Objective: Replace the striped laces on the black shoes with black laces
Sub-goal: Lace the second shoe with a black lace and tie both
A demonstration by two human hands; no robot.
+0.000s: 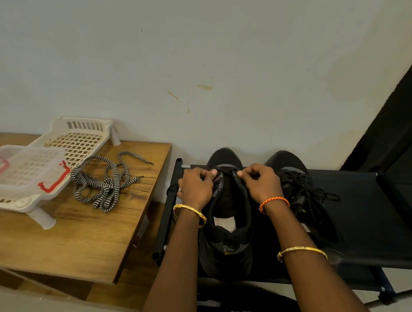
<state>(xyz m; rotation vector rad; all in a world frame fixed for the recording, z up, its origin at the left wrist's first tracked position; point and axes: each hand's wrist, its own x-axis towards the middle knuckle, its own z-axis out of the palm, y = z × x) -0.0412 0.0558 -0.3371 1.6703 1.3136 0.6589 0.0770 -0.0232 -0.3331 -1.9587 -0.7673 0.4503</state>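
lacing left black fabric shoe | left hand, right hand pinching thin black lace near toe eyelets | risk: skipped eyelet, uneven ends from lopsided pull

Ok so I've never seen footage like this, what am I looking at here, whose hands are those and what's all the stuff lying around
There is no machine here. One camera is worn on a person's head, looking forward and down, so you see their own two arms reaching away from you.

The left hand and right hand are both curled on the front of a black shoe, apparently pinching a black lace; the lace itself is hard to make out. A second shoe, already laced in black, sits beside it. Both stand on a black rack.

On the wooden table to the left lie the striped laces, taken out, next to two plastic baskets.
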